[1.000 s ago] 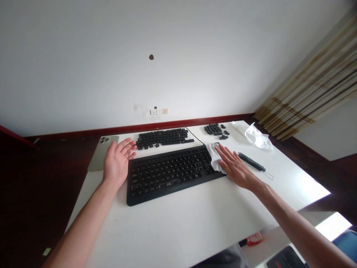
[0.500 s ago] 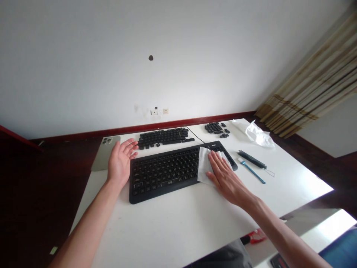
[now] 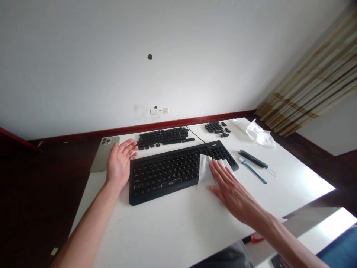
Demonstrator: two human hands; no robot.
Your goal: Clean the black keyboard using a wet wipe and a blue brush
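Keyboard: long black plastic keyboard (image 3: 167, 175), flat on surface, mid-table, cable running back.
Surface: white rectangular surface (image 3: 173, 227) under everything.
R hand: right hand (image 3: 234, 195) open, palm down, pressing white paper wipe (image 3: 205, 171) onto kbd's right end, no grip.
L hand: left hand (image 3: 119, 163) open, fingers spread, holding nothing, just beside kbd's left end.
Behind kbd: silver smartphone (image 3: 104, 154) near L hand; two groups of loose black keycaps (image 3: 163, 137) (image 3: 216, 127).
R side: crumpled white plastic bag (image 3: 258, 134), black slim tool (image 3: 252, 159), thin blue brush (image 3: 252, 172).
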